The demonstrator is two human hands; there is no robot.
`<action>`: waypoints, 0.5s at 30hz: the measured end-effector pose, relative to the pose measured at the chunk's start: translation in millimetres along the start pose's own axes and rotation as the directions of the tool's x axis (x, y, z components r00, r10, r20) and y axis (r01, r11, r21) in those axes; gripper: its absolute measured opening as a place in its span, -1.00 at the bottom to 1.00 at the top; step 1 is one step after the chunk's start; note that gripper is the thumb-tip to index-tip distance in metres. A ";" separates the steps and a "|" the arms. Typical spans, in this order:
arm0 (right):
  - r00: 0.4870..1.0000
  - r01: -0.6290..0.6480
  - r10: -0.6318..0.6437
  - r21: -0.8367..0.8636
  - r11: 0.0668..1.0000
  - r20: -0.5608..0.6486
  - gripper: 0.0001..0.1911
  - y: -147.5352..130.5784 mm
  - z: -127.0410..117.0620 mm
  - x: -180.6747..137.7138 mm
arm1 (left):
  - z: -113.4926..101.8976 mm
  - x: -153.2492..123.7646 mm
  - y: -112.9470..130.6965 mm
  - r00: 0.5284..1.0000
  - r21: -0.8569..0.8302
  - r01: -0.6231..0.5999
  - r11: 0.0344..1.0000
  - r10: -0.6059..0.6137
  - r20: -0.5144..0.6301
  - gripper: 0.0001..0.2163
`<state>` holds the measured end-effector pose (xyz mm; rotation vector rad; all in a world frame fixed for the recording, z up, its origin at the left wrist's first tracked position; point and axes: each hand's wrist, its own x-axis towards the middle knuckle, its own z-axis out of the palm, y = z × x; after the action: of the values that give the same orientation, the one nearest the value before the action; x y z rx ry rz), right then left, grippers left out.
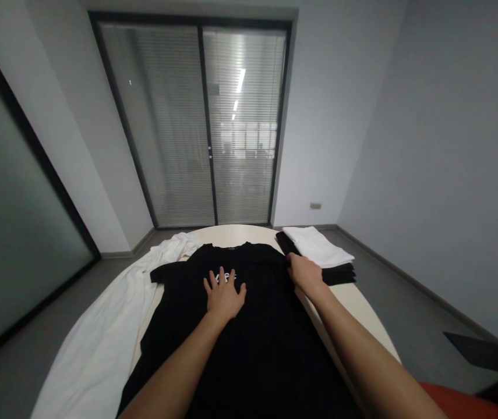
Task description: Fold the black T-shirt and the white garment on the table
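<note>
A black T-shirt with white lettering on its chest lies spread on the table, its collar toward the far end. Spread fingers of my left hand rest flat on the chest, partly over the lettering. My right hand is closed on the shirt's right-side sleeve, close to the folded stack; its fingertips are mostly hidden. On the left, the other sleeve lies stretched out over the edge of a white cloth.
A pale round-ended table carries everything. Along its left side a rumpled white cloth hangs over the edge. At the far right sits a stack of folded black garments with a folded white garment on top. Glass doors stand beyond.
</note>
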<state>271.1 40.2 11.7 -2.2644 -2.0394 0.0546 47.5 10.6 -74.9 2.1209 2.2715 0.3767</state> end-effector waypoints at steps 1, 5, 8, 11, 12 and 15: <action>1.000 -0.010 0.010 -0.004 1.000 -0.017 -0.64 -0.5 -4.6 2.2 | -0.6 0.9 0.0 1.000 0.008 -0.004 1.000 0.004 0.020 -0.36; 0.995 -0.046 0.045 -0.016 0.999 -0.084 -0.62 -1.2 -24.7 10.7 | -8.0 5.8 4.2 0.990 0.051 -0.010 0.999 0.003 0.138 -0.33; 0.989 -0.073 0.074 0.009 0.997 -0.128 -0.62 1.3 -36.0 20.0 | -11.9 7.5 6.9 0.989 0.078 -0.028 0.997 0.016 0.144 -0.32; 0.976 -0.025 0.024 -0.003 1.000 -0.215 -0.59 3.3 -38.0 31.7 | -11.1 6.6 5.8 0.994 0.070 -0.038 0.997 0.030 0.108 -0.33; 0.969 -0.007 0.003 -0.016 1.000 -0.246 -0.59 3.3 -36.2 35.4 | -10.1 5.9 4.9 0.995 0.061 -0.041 0.997 0.035 0.095 -0.33; 0.955 -0.020 0.009 -0.035 0.999 -0.296 -0.61 1.8 -25.9 44.5 | -6.9 4.1 1.8 0.997 0.031 -0.066 0.997 0.064 0.042 -0.34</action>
<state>279.8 83.1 38.9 -2.1537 -1.8822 -0.3065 47.7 13.6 -67.2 2.2008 2.2062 0.2967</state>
